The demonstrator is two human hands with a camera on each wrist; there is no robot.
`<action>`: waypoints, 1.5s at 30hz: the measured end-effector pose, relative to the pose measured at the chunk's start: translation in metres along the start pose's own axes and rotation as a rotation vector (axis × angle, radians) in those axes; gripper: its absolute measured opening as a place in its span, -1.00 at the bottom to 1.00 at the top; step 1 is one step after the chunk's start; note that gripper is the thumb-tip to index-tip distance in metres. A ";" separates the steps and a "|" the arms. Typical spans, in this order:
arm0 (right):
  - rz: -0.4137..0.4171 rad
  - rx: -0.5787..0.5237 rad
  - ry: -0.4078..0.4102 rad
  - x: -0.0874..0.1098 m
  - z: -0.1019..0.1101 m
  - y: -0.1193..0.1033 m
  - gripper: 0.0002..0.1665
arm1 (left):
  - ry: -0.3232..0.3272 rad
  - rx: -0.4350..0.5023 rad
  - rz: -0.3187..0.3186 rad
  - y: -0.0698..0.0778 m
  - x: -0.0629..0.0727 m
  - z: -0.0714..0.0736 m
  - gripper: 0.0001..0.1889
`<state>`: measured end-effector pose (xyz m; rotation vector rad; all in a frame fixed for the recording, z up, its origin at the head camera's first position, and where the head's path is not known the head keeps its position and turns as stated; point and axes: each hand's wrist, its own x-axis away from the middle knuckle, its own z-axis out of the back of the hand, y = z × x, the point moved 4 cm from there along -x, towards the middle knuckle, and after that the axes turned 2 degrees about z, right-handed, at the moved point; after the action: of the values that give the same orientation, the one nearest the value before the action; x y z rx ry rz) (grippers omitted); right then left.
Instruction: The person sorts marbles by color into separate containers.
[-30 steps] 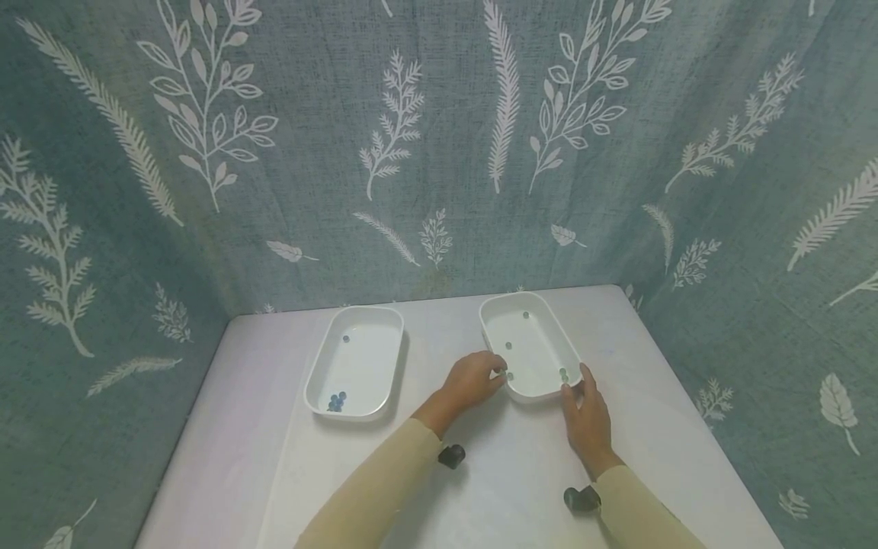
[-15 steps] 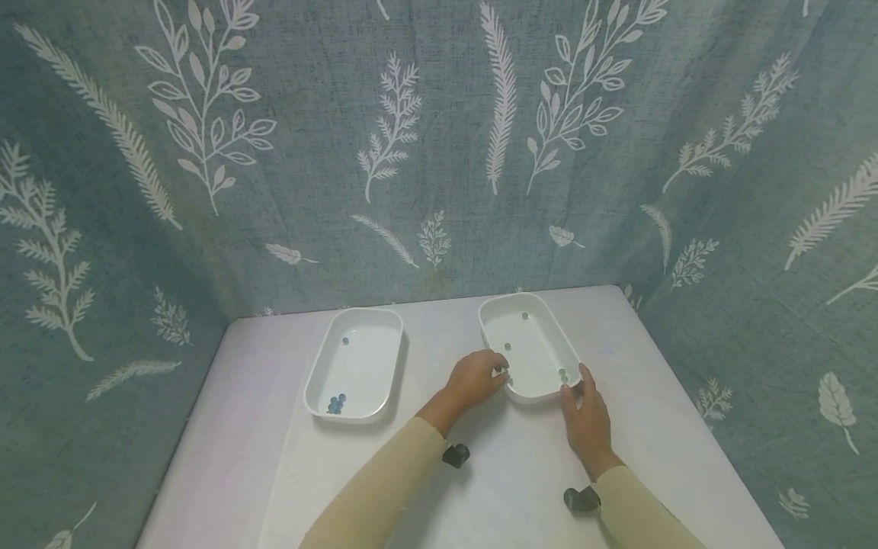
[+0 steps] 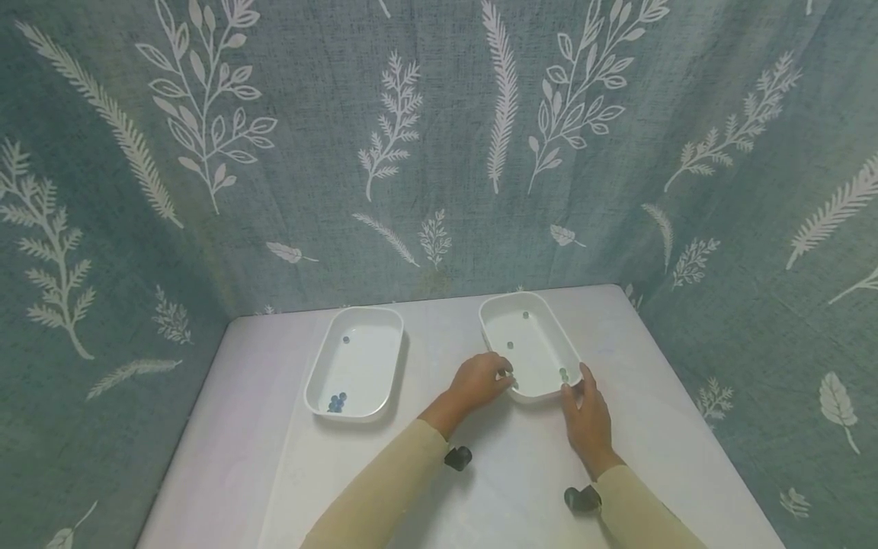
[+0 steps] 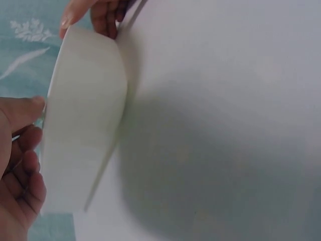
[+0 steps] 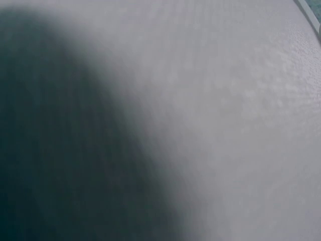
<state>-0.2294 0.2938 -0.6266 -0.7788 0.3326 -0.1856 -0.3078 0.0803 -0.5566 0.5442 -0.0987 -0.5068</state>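
Note:
In the head view, a white tray on the right holds several small greenish marbles, one near its left side. My left hand reaches over the near left corner, fingers bent and thumb low, beside a marble. Whether the fingertips pinch it is hidden. My right hand grips the near right corner, thumb in front and fingers along the side, close to more marbles. The left wrist view gives the tray's outer wall between the left hand and the right hand.
A second white tray stands to the left, with a cluster of bluish marbles near its front and a single one farther back. A patterned curtain encloses the white table. The right wrist view is mostly blurred tabletop.
My left hand has shifted slightly right and farther over the tray's corner. The marble beside its thumb has moved a little right and toward the front. The right hand has stayed put.

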 end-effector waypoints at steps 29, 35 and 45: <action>0.033 0.000 0.026 -0.002 -0.002 0.005 -0.23 | -0.026 -0.037 -0.011 0.007 0.005 -0.006 -0.73; 0.042 -0.001 0.021 -0.001 -0.001 0.003 -0.22 | -0.033 -0.049 -0.023 0.006 0.005 -0.007 -0.73; 0.034 -0.002 0.019 -0.001 -0.002 0.003 -0.22 | -0.033 -0.031 -0.018 0.003 0.007 -0.008 -0.74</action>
<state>-0.2311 0.2954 -0.6295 -0.7729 0.3636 -0.1608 -0.2988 0.0829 -0.5625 0.5065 -0.1167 -0.5340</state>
